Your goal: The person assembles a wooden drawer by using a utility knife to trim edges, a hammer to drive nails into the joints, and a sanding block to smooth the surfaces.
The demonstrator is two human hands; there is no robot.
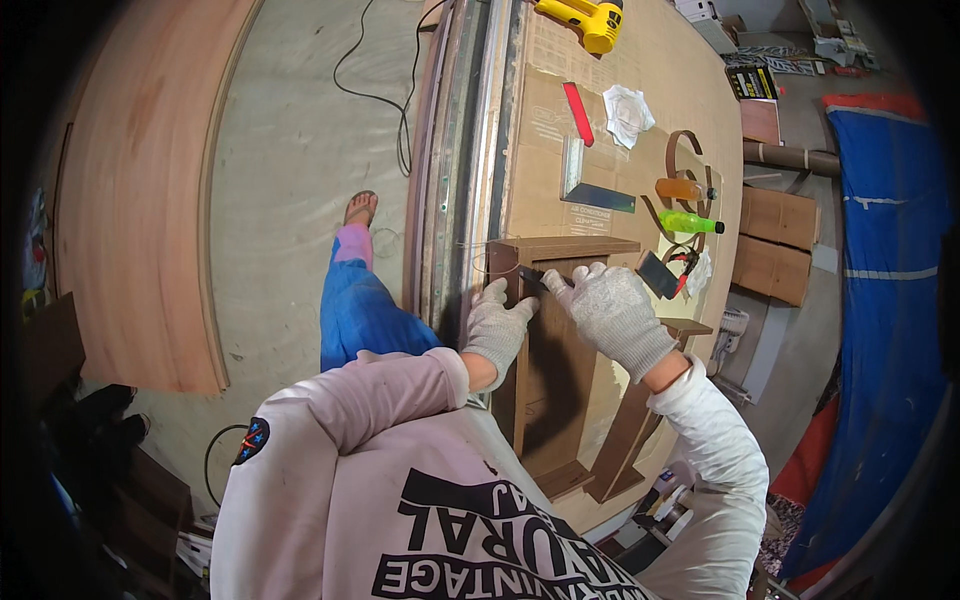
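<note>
Two gloved hands are at work on a dark brown wooden frame point(560, 350) that lies flat on the cardboard-covered desk point(545, 130), its top rail toward the far side and a second, similar frame piece point(640, 410) just beside it on the right. The frame looks already assembled, so the building seems done and what is in hand appears to be finishing at its upper left corner. The left hand point(495, 325) rests flat against the frame's left upright, fingers spread, steadying it rather than gripping. The right hand point(612, 305) is curled around a small dark tool point(532, 277), whose tip sits on the wood just under the top rail; what kind of tool it is, I cannot tell. Only this one corner is being treated, so most of the frame probably remains. Further off lie a metal square point(590, 190), a red strip point(578, 112), an orange bottle point(682, 188) and a green bottle point(688, 222).
</note>
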